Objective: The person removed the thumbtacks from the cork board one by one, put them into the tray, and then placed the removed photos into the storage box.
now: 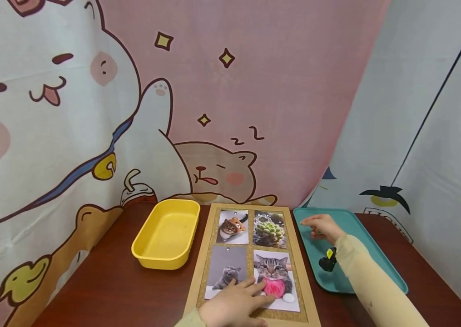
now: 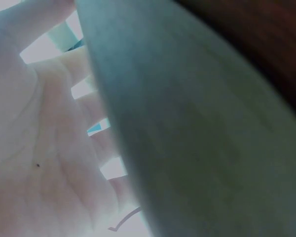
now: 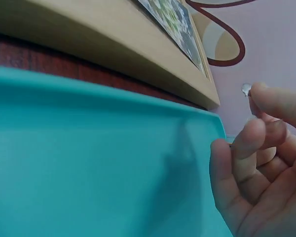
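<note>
A wood-framed cork board (image 1: 250,255) lies on the table with several photos on it. My left hand (image 1: 236,304) rests with fingers spread across its near end, fingertips on the cat photo with the pink ball (image 1: 273,274) and at the grey cat photo (image 1: 228,272). In the left wrist view my palm is partly hidden by a blurred greenish surface (image 2: 187,118). My right hand (image 1: 323,227) is over the teal tray (image 1: 381,245), beside the board. Thumb and finger of it pinch a small clear push pin (image 3: 246,89).
To the left of the board stands a yellow basin (image 1: 166,231). Brown table (image 1: 103,272) surface surrounds the things. A printed cartoon curtain (image 1: 287,91) hangs right behind the table. A black wrist camera (image 1: 326,264) sits under my right wrist, over the tray.
</note>
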A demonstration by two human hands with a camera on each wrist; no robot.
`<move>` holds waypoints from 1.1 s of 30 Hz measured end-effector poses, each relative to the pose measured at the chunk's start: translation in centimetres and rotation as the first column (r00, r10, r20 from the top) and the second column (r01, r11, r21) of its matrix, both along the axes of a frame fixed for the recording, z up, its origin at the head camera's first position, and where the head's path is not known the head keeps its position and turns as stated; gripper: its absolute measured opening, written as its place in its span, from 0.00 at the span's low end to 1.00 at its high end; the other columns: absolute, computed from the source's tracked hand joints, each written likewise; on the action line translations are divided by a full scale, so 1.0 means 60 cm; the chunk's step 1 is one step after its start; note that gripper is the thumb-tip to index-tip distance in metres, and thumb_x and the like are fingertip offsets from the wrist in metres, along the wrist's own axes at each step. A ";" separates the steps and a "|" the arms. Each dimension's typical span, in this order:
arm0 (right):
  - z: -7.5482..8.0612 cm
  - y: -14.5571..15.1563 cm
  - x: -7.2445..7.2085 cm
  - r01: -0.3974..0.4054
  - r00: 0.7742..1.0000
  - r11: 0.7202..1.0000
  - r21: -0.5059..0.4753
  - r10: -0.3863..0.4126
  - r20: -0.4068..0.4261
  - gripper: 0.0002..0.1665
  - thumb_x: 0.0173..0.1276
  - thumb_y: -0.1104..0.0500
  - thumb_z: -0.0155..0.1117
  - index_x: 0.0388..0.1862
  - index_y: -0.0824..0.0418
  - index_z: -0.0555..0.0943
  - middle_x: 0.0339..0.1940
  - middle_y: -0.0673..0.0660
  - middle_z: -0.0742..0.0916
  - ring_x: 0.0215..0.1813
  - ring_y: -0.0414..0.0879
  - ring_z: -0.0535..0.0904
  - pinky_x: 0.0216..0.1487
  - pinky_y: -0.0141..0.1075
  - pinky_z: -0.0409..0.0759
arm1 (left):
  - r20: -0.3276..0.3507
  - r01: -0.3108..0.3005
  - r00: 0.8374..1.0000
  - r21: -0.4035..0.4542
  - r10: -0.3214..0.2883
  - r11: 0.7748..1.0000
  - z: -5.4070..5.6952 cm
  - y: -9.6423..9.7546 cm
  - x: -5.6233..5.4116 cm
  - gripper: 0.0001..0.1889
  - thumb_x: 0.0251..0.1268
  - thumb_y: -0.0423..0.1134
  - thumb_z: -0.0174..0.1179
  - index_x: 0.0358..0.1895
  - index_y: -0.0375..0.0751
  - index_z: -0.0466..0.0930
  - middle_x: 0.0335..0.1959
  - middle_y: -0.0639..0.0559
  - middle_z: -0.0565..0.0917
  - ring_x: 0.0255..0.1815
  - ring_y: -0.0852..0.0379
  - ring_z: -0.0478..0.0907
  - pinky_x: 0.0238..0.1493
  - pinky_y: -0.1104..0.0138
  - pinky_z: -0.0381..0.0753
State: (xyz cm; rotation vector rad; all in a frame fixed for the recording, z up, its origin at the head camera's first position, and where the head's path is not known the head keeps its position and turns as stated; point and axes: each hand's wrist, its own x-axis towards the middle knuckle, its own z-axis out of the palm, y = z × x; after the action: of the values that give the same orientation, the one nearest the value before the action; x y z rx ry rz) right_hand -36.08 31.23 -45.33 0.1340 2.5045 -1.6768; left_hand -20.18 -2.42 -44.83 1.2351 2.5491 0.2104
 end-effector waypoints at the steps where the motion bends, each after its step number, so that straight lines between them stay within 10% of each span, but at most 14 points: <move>1: 0.000 0.002 0.000 0.008 1.000 1.000 0.007 -0.008 -0.004 0.23 0.72 0.58 0.58 0.57 0.76 0.77 0.48 0.63 0.83 0.25 0.42 0.75 0.34 0.40 0.82 | 0.003 -0.001 1.000 -0.001 0.001 1.000 0.000 0.000 0.000 0.30 0.68 0.62 0.52 0.72 0.72 0.61 0.74 0.62 0.60 0.73 0.54 0.57 0.59 0.41 0.68; 13: -0.006 0.017 0.000 0.031 0.999 0.990 0.139 -0.027 -0.037 0.24 0.72 0.55 0.59 0.56 0.73 0.79 0.58 0.68 0.80 0.62 0.67 0.69 0.59 0.59 0.70 | 0.013 0.001 1.000 0.004 -0.001 1.000 0.000 -0.001 0.000 0.29 0.68 0.61 0.52 0.72 0.71 0.61 0.74 0.62 0.60 0.74 0.53 0.56 0.60 0.40 0.67; 33: -0.027 0.021 -0.004 0.018 0.999 0.976 0.216 -0.008 -0.046 0.18 0.70 0.61 0.58 0.50 0.75 0.82 0.54 0.70 0.82 0.65 0.70 0.66 0.63 0.63 0.63 | -0.017 0.016 1.000 0.010 -0.016 1.000 -0.007 -0.002 -0.003 0.29 0.69 0.62 0.51 0.73 0.72 0.60 0.74 0.62 0.59 0.74 0.53 0.56 0.60 0.41 0.68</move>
State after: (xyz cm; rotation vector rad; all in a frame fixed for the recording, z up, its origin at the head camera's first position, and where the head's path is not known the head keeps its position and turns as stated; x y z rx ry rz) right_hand -36.31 32.47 -46.93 0.1349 2.7198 -1.4223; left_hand -20.37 -2.53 -45.24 1.2653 2.5542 0.2102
